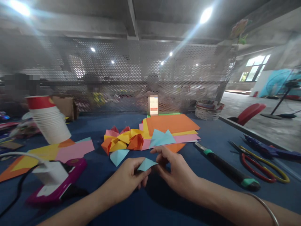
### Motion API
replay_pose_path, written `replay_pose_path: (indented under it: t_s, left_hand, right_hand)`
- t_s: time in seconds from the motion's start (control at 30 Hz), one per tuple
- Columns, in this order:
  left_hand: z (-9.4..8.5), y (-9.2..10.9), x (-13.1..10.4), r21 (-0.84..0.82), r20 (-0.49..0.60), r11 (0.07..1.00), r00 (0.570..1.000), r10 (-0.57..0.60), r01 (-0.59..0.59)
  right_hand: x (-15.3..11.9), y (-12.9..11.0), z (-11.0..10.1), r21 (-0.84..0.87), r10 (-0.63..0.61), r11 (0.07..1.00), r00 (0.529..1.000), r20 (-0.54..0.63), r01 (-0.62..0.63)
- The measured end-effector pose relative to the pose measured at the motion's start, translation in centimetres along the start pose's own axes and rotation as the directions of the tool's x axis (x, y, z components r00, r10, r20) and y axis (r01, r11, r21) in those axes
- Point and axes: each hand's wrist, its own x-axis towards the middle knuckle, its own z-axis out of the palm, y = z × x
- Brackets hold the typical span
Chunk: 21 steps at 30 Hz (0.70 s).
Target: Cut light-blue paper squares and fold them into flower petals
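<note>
Between thumb and fingers, my left hand (pixel 133 172) pinches a small folded light-blue paper (pixel 147 164) above the table. My right hand (pixel 172 163) is at the paper's right corner, its fingers curled; whether the fingertips grip that corner is hard to make out. Just beyond my left hand lies a light-blue folded piece (pixel 118 156). Behind it is a cluster of yellow, orange and pink folded pieces (pixel 122 139). Another light-blue paper (pixel 161 138) rests against a stack of coloured sheets topped by an orange sheet (pixel 172 124).
Right: a black-and-green knife (pixel 228 168), red-and-yellow-handled scissors (pixel 265 166) and a dark blue tool (pixel 270 149). Left: stacked paper cups (pixel 48 121), coloured sheets (pixel 72 150) and a purple power strip (pixel 77 172) with a white plug. A woven basket (pixel 209 110) stands at the back.
</note>
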Motion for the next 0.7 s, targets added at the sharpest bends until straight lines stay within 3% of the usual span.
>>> replay_pose_path:
  t_s: [0.27,0.43,0.7]
  left_hand:
    - [-0.3,0.1,-0.2,0.132,-0.013,0.991,1.000,-0.009,0.010]
    - [-0.3,0.1,-0.1,0.216,-0.114,0.975,0.993,-0.032,0.056]
    - [-0.4,-0.1,-0.1,0.283,-0.162,0.958,0.987,0.004,0.042]
  right_hand:
    - [0.1,-0.4,-0.2,-0.021,-0.035,0.999,0.998,0.043,0.036]
    - [0.3,-0.5,-0.4,0.015,0.069,0.997,0.997,0.018,-0.069]
    - [1.0,0.5,-0.7,0.068,0.158,0.985,0.987,0.031,-0.159]
